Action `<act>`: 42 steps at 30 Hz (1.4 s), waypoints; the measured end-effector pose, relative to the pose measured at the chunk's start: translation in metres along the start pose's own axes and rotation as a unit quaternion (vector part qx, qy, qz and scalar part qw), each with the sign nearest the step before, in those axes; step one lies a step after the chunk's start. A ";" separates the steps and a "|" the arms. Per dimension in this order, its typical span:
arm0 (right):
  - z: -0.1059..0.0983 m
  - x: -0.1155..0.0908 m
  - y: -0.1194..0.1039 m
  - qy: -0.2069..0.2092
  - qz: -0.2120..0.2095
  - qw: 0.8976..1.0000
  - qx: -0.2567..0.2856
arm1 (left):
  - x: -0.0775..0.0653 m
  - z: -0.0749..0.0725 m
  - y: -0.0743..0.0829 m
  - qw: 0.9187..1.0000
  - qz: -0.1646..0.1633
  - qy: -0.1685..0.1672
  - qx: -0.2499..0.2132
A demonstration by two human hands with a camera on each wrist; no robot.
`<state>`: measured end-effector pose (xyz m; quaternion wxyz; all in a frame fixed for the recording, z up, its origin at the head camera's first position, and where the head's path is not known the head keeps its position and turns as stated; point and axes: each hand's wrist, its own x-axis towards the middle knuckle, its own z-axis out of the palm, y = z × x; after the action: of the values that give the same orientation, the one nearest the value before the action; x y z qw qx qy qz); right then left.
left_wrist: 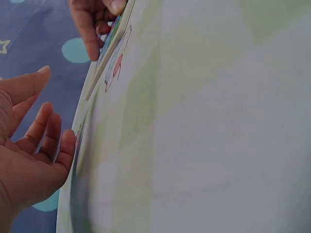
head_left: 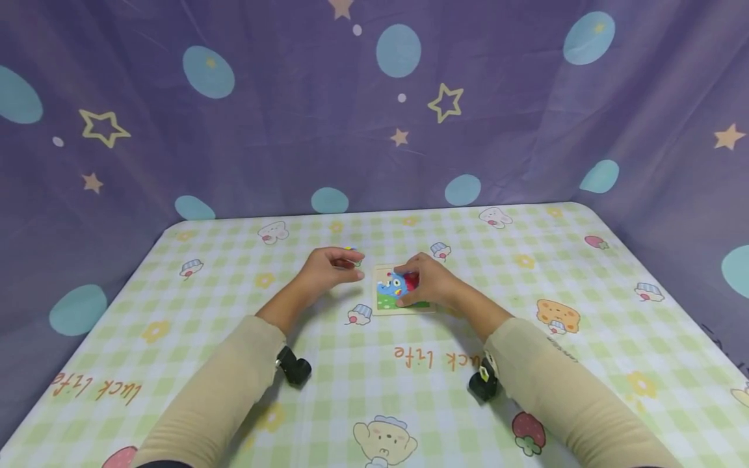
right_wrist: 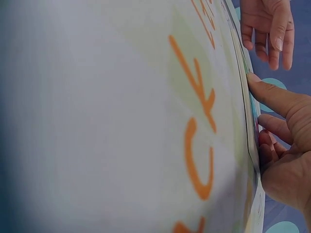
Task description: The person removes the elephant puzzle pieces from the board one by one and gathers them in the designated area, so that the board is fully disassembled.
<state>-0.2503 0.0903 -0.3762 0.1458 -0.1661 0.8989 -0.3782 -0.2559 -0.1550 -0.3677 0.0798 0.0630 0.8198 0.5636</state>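
Note:
A small, flat wooden picture puzzle [head_left: 386,311] with a pale frame lies on the cloth, showing a blue animal on green ground. My right hand [head_left: 430,283] holds it from above, thumb near the lower side and index finger near the upper side, and covers its right part with a red area showing under the fingers. In the right wrist view the thumb [right_wrist: 269,92] touches the puzzle's near edge. To the left of the puzzle, my left hand [head_left: 328,268] hovers with loosely bent fingers and thumb apart, nothing between them. A small yellow-and-blue bit [head_left: 350,248] peeks out behind those fingers.
A green-and-white checked cloth [head_left: 234,312] with printed cupcakes, flowers and lettering covers the table. Behind and at the sides hangs a purple curtain [head_left: 281,97] with stars and blue ovals. A small black device [head_left: 294,367] is strapped at each wrist.

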 end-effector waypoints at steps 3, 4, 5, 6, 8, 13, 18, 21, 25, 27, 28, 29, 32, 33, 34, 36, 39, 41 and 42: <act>0.001 0.001 0.000 0.001 0.006 1.000 0.008 | -0.001 0.003 0.002 1.000 0.007 -0.012 0.013; 0.001 0.001 0.000 0.001 0.006 1.000 0.009 | -0.002 0.004 0.003 1.000 0.009 -0.015 0.017; 0.001 0.001 0.000 0.001 0.008 1.000 0.010 | -0.002 0.006 0.003 1.000 0.012 -0.020 0.021; 0.001 0.001 0.000 0.000 0.007 1.000 0.010 | -0.002 0.007 0.004 0.999 0.015 -0.024 0.026; 0.001 0.001 0.001 -0.001 0.006 1.000 0.006 | -0.003 0.010 0.006 0.999 0.021 -0.034 0.036; 0.000 0.001 0.001 -0.002 -0.006 1.000 -0.004 | -0.006 0.017 0.011 0.996 0.018 -0.056 0.060; -0.001 0.001 0.001 -0.002 -0.020 1.000 -0.012 | -0.006 0.022 0.014 0.992 0.014 -0.075 0.099; -0.001 0.001 0.001 -0.003 -0.019 1.000 -0.012 | -0.004 0.024 0.012 0.989 0.018 -0.079 0.123; 0.000 0.001 0.001 -0.003 -0.013 1.000 -0.007 | -0.003 0.027 0.012 0.985 0.025 -0.082 0.152; 0.000 0.001 0.001 -0.002 -0.012 1.000 -0.007 | -0.003 0.028 0.012 0.982 0.028 -0.083 0.170; 0.000 0.001 0.001 -0.002 -0.011 1.000 -0.006 | -0.003 0.029 0.012 0.980 0.029 -0.083 0.178; 0.000 0.001 0.001 -0.002 -0.012 1.000 -0.007 | -0.002 0.029 0.011 0.978 0.031 -0.085 0.186; 0.000 0.000 0.000 -0.003 -0.012 1.000 -0.010 | -0.001 0.031 0.010 0.973 0.037 -0.089 0.209; 0.000 0.001 0.000 -0.004 -0.011 1.000 -0.010 | 0.000 0.031 0.009 0.972 0.039 -0.090 0.215; 0.000 0.001 0.000 -0.004 -0.010 1.000 -0.010 | 0.000 0.031 0.009 0.970 0.040 -0.091 0.220; 0.000 0.001 0.000 -0.005 -0.009 1.000 -0.009 | 0.000 0.031 0.009 0.967 0.045 -0.093 0.234; 0.000 0.001 0.000 -0.005 -0.012 1.000 -0.008 | 0.001 0.031 0.010 0.961 0.047 -0.098 0.254; 0.000 0.000 0.000 -0.004 -0.009 1.000 -0.002 | 0.002 0.031 0.010 0.958 0.047 -0.103 0.264; 0.000 0.000 0.001 -0.004 -0.010 1.000 -0.004 | 0.002 0.031 0.011 0.956 0.046 -0.105 0.268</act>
<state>-0.2504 0.0910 -0.3768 0.1447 -0.1772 0.8982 -0.3754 -0.2512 -0.1224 -0.3690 0.1197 0.1785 0.9240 0.3162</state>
